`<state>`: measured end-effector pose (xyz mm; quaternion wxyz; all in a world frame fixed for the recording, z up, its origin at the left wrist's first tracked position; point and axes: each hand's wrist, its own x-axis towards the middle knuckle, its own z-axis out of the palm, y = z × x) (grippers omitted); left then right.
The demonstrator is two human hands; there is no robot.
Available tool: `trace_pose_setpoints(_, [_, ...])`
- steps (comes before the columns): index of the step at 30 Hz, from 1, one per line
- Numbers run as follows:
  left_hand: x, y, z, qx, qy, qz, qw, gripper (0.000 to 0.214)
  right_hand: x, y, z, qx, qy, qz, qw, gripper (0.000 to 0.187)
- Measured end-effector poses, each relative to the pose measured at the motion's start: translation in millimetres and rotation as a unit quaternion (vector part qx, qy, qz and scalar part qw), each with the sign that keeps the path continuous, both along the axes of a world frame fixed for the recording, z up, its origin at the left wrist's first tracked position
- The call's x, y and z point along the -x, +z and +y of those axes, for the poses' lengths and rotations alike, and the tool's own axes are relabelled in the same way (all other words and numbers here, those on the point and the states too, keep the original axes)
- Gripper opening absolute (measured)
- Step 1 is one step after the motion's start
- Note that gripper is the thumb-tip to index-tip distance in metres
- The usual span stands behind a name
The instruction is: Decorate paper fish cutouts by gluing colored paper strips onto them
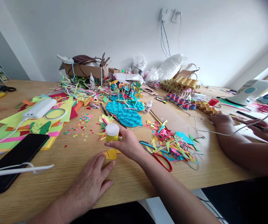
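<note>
My right hand is wrapped round a small yellow jar with a white lid, which is upright at the middle of the table. Just in front of it lies a small yellow paper piece, partly curved, with a dark line on it. The fingertips of my left hand touch or nearly touch that piece; its fingers are apart and it grips nothing. Behind the jar sits a blue textured cutout, close to a small white glue bottle. Red-handled scissors lie among paper scraps on the right.
Coloured paper sheets, a white power bank and a black phone lie on the left. Egg cartons and a cardboard box stand at the back. Another person's arm rests on the right, near a white cable.
</note>
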<state>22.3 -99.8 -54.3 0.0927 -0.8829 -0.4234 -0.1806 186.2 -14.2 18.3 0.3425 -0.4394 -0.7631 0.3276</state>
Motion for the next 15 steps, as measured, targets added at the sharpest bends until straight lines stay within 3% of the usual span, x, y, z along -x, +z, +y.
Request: trace_pose_setpoints(15, [1.1, -2.4, 0.2, 0.007, -0.014, -0.008, 1.000, 0.044, 1.2, 0.8, -0.7, -0.013, -0.019, -0.028, 0.999, 0.035])
